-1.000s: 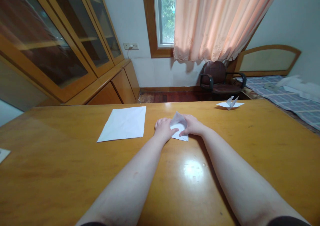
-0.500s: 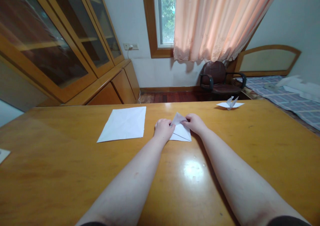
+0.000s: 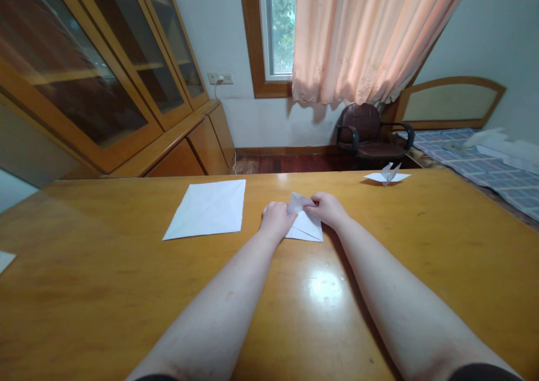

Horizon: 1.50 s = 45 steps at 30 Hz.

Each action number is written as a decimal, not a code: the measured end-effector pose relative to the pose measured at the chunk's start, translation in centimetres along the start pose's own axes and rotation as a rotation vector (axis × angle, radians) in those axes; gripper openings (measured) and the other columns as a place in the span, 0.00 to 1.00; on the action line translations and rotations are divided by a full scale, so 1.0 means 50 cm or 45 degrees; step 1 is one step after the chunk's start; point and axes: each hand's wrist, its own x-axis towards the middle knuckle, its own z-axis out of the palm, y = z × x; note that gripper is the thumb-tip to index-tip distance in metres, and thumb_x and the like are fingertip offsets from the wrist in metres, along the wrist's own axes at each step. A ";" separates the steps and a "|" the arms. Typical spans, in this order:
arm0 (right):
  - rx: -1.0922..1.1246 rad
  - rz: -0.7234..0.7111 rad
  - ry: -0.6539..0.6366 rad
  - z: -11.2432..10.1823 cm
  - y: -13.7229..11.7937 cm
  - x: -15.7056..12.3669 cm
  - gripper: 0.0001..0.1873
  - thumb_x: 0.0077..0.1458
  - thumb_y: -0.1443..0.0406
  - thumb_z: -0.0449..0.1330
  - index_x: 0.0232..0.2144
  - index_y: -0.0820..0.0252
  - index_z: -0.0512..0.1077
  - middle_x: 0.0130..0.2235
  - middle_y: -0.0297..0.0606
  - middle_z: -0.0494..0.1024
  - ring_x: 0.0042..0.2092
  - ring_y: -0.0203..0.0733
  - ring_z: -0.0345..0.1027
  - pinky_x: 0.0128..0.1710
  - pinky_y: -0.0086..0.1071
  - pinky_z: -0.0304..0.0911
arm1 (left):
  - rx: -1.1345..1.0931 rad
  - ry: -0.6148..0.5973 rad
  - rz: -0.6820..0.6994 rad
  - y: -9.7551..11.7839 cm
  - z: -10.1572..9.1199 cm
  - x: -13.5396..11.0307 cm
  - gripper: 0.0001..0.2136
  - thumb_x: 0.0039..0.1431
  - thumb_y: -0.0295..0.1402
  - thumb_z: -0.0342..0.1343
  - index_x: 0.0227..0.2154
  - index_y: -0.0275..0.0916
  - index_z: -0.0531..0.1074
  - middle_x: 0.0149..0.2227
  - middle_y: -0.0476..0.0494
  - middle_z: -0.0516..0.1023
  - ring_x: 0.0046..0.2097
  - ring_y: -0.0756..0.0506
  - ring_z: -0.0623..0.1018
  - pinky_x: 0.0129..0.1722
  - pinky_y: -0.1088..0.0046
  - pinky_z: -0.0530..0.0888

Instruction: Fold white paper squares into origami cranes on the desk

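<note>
Your left hand and right hand both pinched the folded paper, which lay mid-worktop, right of the flat sheet.

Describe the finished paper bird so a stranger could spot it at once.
Take the wooden table and look to its far right edge, near the dark chair. The paper bird sits there alone. Unlike the flat sheet at the left and the half-folded paper held by the left hand and right hand, it is small, with spread wings.
</note>
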 end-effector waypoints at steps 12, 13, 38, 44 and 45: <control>0.407 -0.169 -0.198 -0.008 -0.002 -0.009 0.18 0.56 0.56 0.53 0.24 0.62 0.74 0.26 0.37 0.73 0.30 0.38 0.64 0.31 0.30 0.56 | -0.029 0.017 0.065 -0.010 0.012 0.004 0.12 0.57 0.41 0.50 0.35 0.41 0.75 0.37 0.41 0.78 0.43 0.40 0.74 0.42 0.66 0.68; 0.419 -0.154 -0.212 -0.007 -0.002 -0.008 0.17 0.56 0.58 0.53 0.24 0.62 0.74 0.27 0.37 0.74 0.31 0.38 0.65 0.32 0.30 0.57 | -0.022 0.019 0.053 -0.010 0.011 0.004 0.12 0.57 0.40 0.49 0.36 0.40 0.74 0.37 0.40 0.78 0.43 0.40 0.74 0.42 0.66 0.68; 0.369 -0.145 -0.324 0.005 0.003 -0.003 0.12 0.47 0.62 0.63 0.36 0.56 0.79 0.31 0.35 0.76 0.32 0.37 0.66 0.34 0.29 0.59 | -0.183 -0.022 -0.011 -0.014 0.007 0.005 0.16 0.54 0.40 0.52 0.44 0.41 0.70 0.42 0.39 0.77 0.47 0.39 0.74 0.47 0.65 0.68; 0.362 -0.203 -0.418 0.004 0.008 0.003 0.16 0.44 0.59 0.66 0.39 0.53 0.79 0.30 0.34 0.74 0.32 0.37 0.65 0.34 0.30 0.57 | -0.163 -0.001 -0.025 -0.016 0.011 0.006 0.15 0.55 0.42 0.53 0.43 0.42 0.72 0.41 0.40 0.78 0.46 0.40 0.75 0.45 0.67 0.68; 0.360 -0.213 -0.436 0.004 0.009 0.004 0.18 0.43 0.59 0.66 0.40 0.53 0.78 0.30 0.33 0.74 0.32 0.37 0.65 0.34 0.30 0.56 | -0.163 -0.007 -0.033 -0.015 0.010 0.006 0.15 0.55 0.42 0.53 0.43 0.42 0.72 0.42 0.40 0.78 0.47 0.40 0.75 0.45 0.67 0.68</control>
